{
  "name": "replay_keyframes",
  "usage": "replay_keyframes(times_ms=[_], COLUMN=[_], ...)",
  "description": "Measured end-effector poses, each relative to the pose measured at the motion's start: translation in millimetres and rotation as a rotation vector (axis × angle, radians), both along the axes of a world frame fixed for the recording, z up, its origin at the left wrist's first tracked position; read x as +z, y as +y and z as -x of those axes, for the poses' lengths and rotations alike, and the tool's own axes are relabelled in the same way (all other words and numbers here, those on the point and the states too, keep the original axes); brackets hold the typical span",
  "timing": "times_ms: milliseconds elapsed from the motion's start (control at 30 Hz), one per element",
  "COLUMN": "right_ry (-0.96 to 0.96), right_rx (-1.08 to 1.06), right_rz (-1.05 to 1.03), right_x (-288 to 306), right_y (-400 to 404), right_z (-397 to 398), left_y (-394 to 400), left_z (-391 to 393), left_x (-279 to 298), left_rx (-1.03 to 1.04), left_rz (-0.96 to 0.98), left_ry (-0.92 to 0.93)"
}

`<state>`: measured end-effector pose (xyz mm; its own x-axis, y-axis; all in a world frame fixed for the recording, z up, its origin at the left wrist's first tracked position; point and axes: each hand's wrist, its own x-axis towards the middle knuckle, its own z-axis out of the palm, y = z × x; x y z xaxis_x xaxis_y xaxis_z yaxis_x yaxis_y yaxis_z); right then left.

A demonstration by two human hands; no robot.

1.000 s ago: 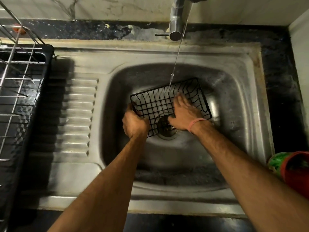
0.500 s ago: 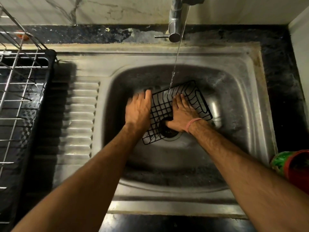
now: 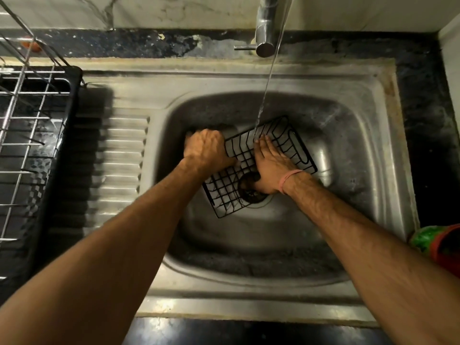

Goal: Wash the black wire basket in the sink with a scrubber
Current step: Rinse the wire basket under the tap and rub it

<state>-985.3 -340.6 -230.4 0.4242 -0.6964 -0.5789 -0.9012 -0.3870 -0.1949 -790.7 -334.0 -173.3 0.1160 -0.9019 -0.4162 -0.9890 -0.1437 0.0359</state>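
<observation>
While a thin stream from the tap (image 3: 267,26) fell onto its upper end, the black wire basket (image 3: 258,168) lay in the middle of the sink (image 3: 348,150), over the drain (image 3: 251,192), its long axis running from the lower left of the bowl up toward the upper right. The left hand (image 3: 207,150) sat at the basket's upper-left edge, fingers curled down over the rim wire in a clenched grip on it, though the fingertips themselves were hidden. The right hand (image 3: 270,168) lay flat across the mesh near the centre, fingers straight and pointing up toward the stream, pressing rather than grasping; whether a scrubber sat under the palm could not be told. Both hands touched the basket, the left at its side, the right on top, so the basket lay between and beneath them. The next scrubbing stroke would likely run along that diagonal axis, with the left hand steadying the frame. At the left of the frame a dish rack (image 3: 32,125) stood on the tabletop beside the draining board; a red and green container (image 3: 438,242) showed at the right edge.
</observation>
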Motion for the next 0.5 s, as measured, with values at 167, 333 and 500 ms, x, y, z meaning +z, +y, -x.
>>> replay_keyframes(times_ms=[167, 333, 500], right_ry=[-0.001, 0.038, 0.036], right_rx=[0.146, 0.032, 0.064], right_rz=[0.019, -0.041, -0.092], right_x=[2.8, 16.2, 16.1], right_y=[-4.2, 7.2, 34.7], right_z=[-0.4, -25.2, -31.3], left_y=[14.9, 23.3, 45.0], left_z=[-18.9, -10.6, -10.9], left_x=[-17.8, -28.5, -41.0], left_rx=[0.119, 0.277, 0.545], left_rz=[-0.103, -0.117, -0.157], left_ry=[0.337, 0.359, 0.543])
